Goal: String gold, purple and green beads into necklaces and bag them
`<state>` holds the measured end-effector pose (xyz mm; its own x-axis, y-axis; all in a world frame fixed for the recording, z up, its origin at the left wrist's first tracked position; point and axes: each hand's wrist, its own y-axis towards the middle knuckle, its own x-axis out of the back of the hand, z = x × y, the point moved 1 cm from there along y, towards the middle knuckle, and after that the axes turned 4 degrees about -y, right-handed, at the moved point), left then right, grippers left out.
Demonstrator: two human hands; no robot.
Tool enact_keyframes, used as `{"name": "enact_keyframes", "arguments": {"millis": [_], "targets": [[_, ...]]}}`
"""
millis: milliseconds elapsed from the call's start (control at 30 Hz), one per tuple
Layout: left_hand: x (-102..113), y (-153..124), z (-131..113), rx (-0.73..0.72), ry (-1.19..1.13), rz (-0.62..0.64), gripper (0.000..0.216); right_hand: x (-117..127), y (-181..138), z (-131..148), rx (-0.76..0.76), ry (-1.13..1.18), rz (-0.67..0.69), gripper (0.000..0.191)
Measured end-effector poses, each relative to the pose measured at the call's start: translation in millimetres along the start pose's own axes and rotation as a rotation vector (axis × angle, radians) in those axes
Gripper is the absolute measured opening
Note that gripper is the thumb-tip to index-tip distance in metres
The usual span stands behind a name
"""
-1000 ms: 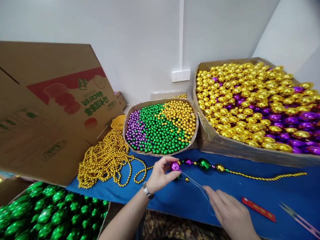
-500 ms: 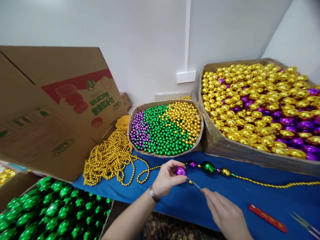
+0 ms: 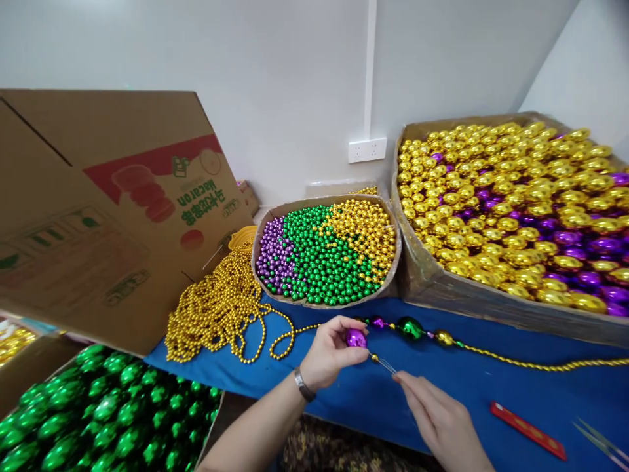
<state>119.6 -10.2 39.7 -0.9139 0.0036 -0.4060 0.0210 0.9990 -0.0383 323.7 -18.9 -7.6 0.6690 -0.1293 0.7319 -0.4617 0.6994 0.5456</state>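
Note:
My left hand pinches a large purple bead just above the blue cloth. My right hand is closed on a thin wire or needle that carries a small gold bead right beside the purple one. Behind them lies a partly strung strand with a small purple bead, a large green bead and a gold bead, running on to the right as a gold bead chain. A wristwatch sits on my left wrist.
A round cardboard tray holds small purple, green and gold beads. At the right stands a big box of large gold and purple beads. Gold bead chains are piled at left. Green beads fill a lower-left box. Red strip, scissors.
My right hand has drawn in toward my left, bringing the wire's tip and the small gold bead close to the purple bead. The view shifted slightly left.

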Motion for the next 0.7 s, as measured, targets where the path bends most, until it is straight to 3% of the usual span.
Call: {"name": "enact_keyframes", "arguments": {"millis": [300, 433, 533, 633, 700], "targets": [[-1, -1, 5, 0.043, -0.083, 0.003, 0.043, -3, 1, 4, -0.036, 0.13, 0.036, 0.028], [-4, -5, 6, 0.024, 0.078, 0.101, 0.049, -4, 2, 4, -0.01, 0.087, 0.019, 0.029], [9, 0, -10, -0.094, 0.318, 0.16, 0.054, -2, 1, -1, 0.03, 0.043, -0.026, 0.028], [47, 20, -40, -0.36, 0.806, -0.058, 0.037, -2, -3, -11, 0.054, -0.015, -0.074, 0.028], [78, 40, -59, -0.416, 1.09, -0.264, 0.029, -3, -5, -16, 0.054, -0.046, -0.1, 0.029]]}}
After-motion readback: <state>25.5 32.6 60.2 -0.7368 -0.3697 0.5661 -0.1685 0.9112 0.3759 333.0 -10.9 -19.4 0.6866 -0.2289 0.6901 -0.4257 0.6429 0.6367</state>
